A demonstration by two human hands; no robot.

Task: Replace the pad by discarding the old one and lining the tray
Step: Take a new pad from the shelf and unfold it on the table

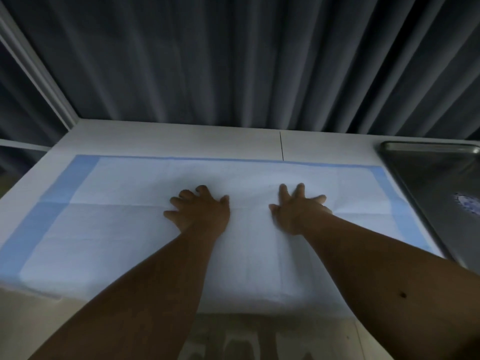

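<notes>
1. The pad (pixel 130 224) lies unfolded across the white table (pixel 181 141), filling mid-frame; it looks thin, light and limp, so it would crease or slide easily.
2. Left hand (pixel 201 213): fingers spread, palm flat on it.
3. Right hand (pixel 298 211): likewise spread, pressing.
4. Metal tray (pixel 428 178), right edge; best lifted by the blue border corners.

Dim, bluish and soft throughout, with wide-angle bending at the edges and faint glare on the metal tray (pixel 426 148).
</notes>
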